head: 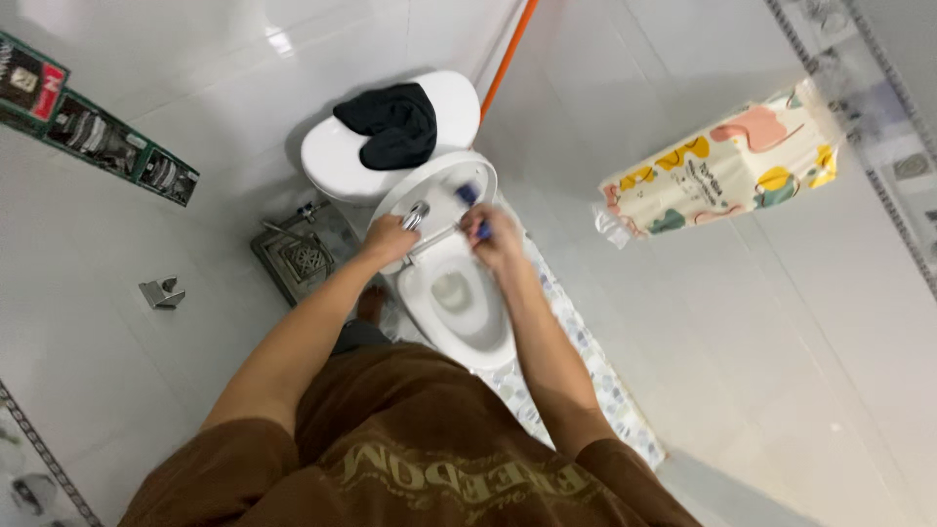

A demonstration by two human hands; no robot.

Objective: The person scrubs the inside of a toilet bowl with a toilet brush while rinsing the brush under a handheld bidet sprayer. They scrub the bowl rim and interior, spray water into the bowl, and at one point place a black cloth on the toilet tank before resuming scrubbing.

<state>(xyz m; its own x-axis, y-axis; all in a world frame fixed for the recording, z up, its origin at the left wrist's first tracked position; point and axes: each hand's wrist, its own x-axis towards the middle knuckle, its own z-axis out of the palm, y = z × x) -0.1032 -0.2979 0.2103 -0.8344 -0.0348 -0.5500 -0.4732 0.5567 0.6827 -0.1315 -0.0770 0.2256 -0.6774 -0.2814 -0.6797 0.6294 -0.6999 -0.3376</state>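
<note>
Hands meet over the white toilet bowl; left hand clamps a chrome spray nozzle at the raised seat. Right hand closes on a blurred blue brush; dark cloth lies on the tank.

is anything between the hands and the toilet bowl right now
Nothing visible does. The left hand grips a metal spray nozzle and the right hand a blue tool, both directly above the open toilet bowl.

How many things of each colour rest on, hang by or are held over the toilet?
Black: 1, the cloth on the tank
Blue: 1, the brush in the right hand
Silver: 1, the sprayer by the left hand
Patterned: 1, the pack on the wall
Total: 4
</note>
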